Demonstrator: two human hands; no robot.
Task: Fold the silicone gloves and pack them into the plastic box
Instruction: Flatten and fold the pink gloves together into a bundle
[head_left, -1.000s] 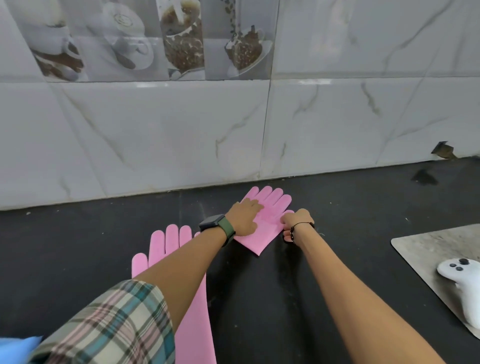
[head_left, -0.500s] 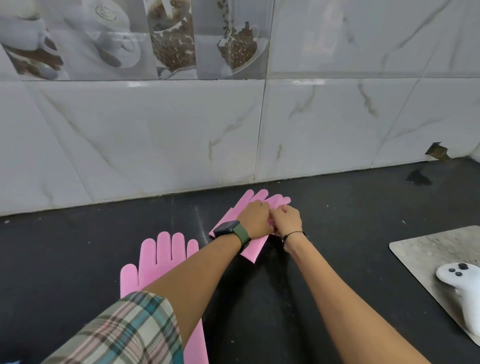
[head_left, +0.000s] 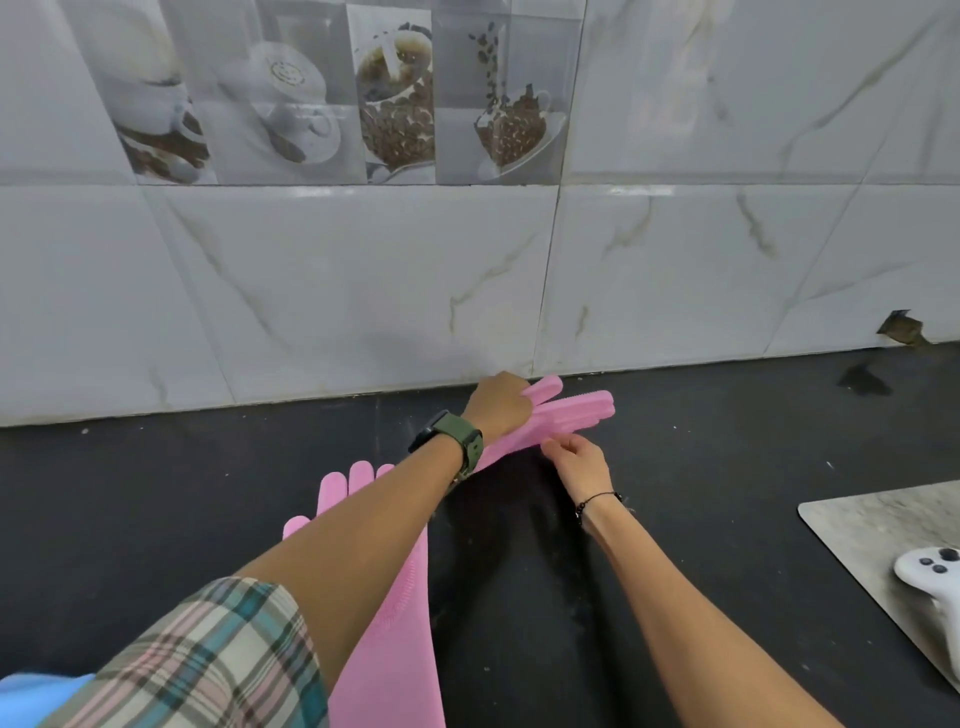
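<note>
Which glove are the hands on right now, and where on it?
The far pink glove: the left hand grips it around the palm, below the fingers; the right hand pinches its near edge. The near glove lies unheld.

Both hands (head_left: 501, 410) (head_left: 579, 462) on folded pink glove (head_left: 566, 415)
</note>
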